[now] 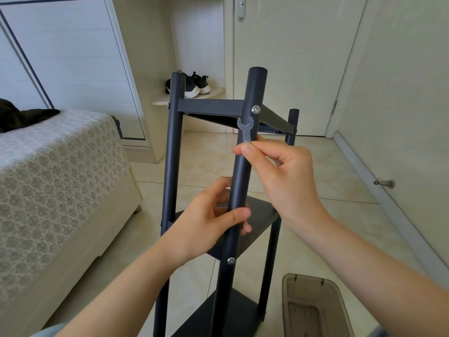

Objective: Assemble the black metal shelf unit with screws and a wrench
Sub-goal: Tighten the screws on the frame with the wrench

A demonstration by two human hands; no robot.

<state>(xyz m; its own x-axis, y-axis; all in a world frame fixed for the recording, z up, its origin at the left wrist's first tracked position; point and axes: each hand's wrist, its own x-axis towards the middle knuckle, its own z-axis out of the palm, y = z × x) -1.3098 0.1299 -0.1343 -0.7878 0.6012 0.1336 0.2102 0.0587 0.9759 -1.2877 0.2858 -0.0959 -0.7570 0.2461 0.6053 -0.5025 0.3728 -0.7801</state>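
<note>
The black metal shelf unit [209, 107] stands upright on the floor in front of me, with three triangular shelves between three round posts. My left hand [206, 221] grips the near post [243, 171] at mid height. My right hand [281, 173] pinches a small translucent plastic wrench [245, 128] by its handle, its open jaw pointing up just below and left of a silver screw [255, 109] at the top shelf joint. A second silver screw [230, 260] sits lower on the same post at the middle shelf.
A bed with a patterned cover [53, 181] lies close on the left. A brown plastic container [313, 307] sits on the tiled floor at lower right. Black sneakers [194, 85] rest on a corner shelf behind; a closed door [291, 57] is beyond.
</note>
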